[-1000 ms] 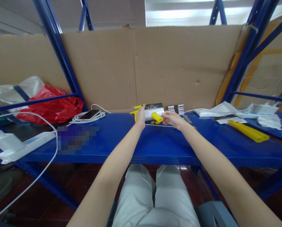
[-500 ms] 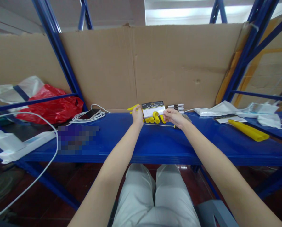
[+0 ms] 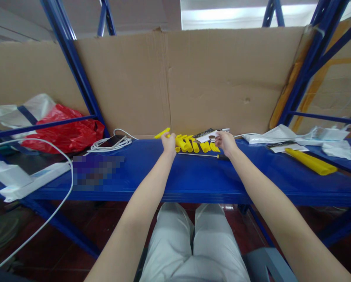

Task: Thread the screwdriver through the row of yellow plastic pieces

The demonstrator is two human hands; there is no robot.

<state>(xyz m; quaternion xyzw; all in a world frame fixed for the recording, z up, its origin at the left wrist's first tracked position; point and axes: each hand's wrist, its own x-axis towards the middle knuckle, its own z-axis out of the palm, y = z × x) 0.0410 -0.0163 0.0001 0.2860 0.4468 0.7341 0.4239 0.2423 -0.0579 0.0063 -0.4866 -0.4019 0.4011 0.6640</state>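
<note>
My left hand [image 3: 169,144] is closed around a yellow plastic piece [image 3: 161,133], whose end sticks out past the fingers to the upper left. In my right hand [image 3: 227,144], the fingers pinch a black and white printed card [image 3: 204,135], tilted above the shelf. Between the hands lie several yellow curved plastic pieces [image 3: 195,146] in a row. Just in front of them is a thin screwdriver [image 3: 199,155], its dark handle end partly covered by my right hand.
A larger yellow piece [image 3: 313,161] lies on the blue shelf [image 3: 199,176] at right, near another card [image 3: 287,147] and a white bag [image 3: 266,136]. Coiled white cable [image 3: 109,145], a power strip [image 3: 50,174] and a red bag [image 3: 64,129] are at left. Cardboard [image 3: 216,82] stands behind.
The card has shifted right and tipped over with my right hand, uncovering more of the yellow pieces. My left hand has moved slightly left with its yellow piece.
</note>
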